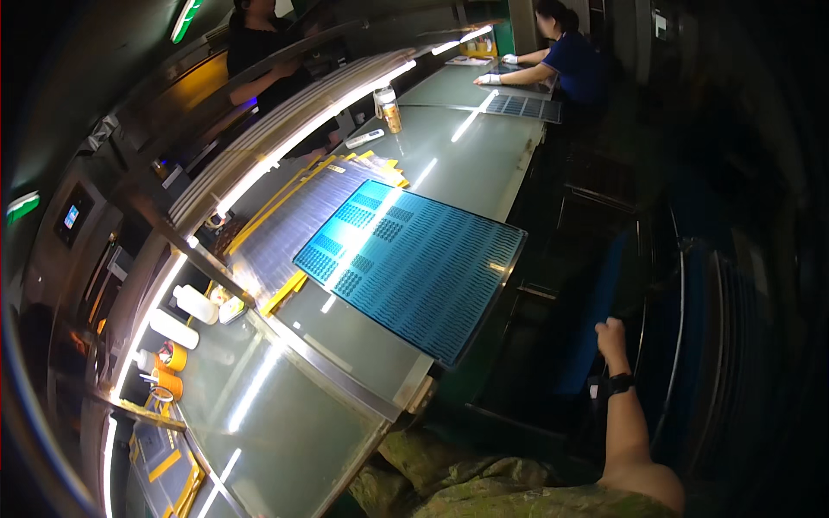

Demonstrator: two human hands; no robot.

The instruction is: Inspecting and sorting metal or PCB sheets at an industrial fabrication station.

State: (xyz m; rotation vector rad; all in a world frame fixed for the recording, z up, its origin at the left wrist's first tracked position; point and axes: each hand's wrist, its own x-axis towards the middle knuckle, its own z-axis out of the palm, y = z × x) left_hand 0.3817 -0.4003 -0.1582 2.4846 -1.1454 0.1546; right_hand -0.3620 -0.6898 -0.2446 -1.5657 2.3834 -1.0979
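My right hand [610,333] is curled, can't tell if it's gripping anything. Dim blue sheet [586,344] sits just left, long way running away from me. Left hand's out of view.

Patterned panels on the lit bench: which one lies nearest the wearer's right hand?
The bright blue panel, overhanging the bench; the greyish panel lies farther off, near the co-worker.

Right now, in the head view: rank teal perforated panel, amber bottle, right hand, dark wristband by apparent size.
Teal perforated panel
Right hand and amber bottle: too alike to rank
Dark wristband
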